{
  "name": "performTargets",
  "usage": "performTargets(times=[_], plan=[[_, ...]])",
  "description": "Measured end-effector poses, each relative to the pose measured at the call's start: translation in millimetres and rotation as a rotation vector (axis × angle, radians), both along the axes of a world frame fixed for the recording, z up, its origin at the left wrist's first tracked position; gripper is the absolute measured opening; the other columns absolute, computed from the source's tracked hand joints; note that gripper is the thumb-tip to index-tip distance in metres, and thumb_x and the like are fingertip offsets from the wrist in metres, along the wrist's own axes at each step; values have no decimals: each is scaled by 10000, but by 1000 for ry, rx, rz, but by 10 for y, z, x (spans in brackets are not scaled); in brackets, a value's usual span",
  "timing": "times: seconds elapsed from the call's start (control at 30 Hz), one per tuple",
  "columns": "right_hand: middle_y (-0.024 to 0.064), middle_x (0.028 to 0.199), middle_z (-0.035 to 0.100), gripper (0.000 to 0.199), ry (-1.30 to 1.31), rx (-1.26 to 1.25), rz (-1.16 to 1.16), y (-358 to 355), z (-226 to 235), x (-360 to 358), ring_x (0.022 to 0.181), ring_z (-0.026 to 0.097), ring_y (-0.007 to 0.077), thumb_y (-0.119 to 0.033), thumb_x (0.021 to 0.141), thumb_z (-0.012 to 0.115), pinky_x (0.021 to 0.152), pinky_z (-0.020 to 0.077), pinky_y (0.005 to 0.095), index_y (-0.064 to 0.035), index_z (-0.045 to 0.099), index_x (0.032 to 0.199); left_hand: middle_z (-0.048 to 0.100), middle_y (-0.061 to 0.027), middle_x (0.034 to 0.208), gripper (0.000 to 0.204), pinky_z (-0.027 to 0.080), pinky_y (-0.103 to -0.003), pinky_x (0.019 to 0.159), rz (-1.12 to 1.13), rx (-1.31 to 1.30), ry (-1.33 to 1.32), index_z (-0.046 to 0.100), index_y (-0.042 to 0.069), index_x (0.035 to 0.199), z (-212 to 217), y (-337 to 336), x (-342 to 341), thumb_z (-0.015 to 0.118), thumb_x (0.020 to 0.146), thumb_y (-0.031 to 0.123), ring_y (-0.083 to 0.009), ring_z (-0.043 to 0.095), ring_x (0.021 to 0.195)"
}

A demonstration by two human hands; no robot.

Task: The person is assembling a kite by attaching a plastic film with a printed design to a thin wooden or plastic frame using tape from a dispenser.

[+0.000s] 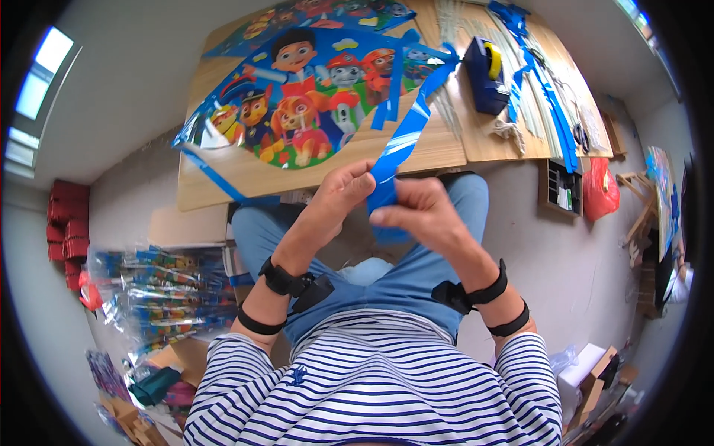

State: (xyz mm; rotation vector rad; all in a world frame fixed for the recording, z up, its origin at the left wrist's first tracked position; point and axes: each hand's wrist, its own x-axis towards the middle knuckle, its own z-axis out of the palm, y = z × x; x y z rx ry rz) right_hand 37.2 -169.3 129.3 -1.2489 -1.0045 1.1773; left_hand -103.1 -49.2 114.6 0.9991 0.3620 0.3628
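The blue plastic ribbon (407, 126) runs on a slant from your hands up and away to the right, over the near edge of the wooden table (245, 178), toward the cartoon kite (305, 97). Your left hand (338, 189) and right hand (416, 212) both pinch its lower end above your lap, equally close. A blue tape dispenser (487, 74) stands near the table's right end; the black crate (559, 187) under that corner holds small items.

blue plastic ribbon strip (407, 126), glossy, flat, slightly twisted, pinched at its lower end between left hand (338, 195) and right hand (416, 212) over the lap, running up past the desk's (245, 175) near edge to the cartoon-printed kite (312, 93) lying flat there.
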Motion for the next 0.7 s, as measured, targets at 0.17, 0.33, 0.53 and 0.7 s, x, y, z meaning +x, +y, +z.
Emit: performTargets(times=[0.17,0.33,0.53,0.7], plan=[[51,547,477,268,-209,-187,97,14,-148,-405,522,440,123,-201,776,759,496,361,322,42,652,746,707,-170,954,359,564,-342,798,110,-47,-99,572,-4,1208,112,96,-197,690,900,137,-229,699,858],[48,536,478,287,-259,-270,80,-50,-232,-461,504,425,118,-214,777,768,479,341,319,46,657,729,704,-129,860,295,577,-339,767,294,-79,-54,601,0,1087,125,268,-367,719,819,-33,-207,695,810],[60,529,489,320,-295,-260,62,-31,-356,-475,510,424,123,-247,770,788,479,333,333,36,657,695,698,-53,836,341,550,-278,704,426,21,-20,629,48,994,10,224,-399,798,716,-54,-132,671,763],[54,613,574,284,-416,-345,118,-4,-351,-452,568,488,108,-236,779,799,517,390,306,17,673,773,673,-5,816,356,526,-233,685,478,111,66,638,56,973,20,190,-390,835,687,-20,-85,639,751]])
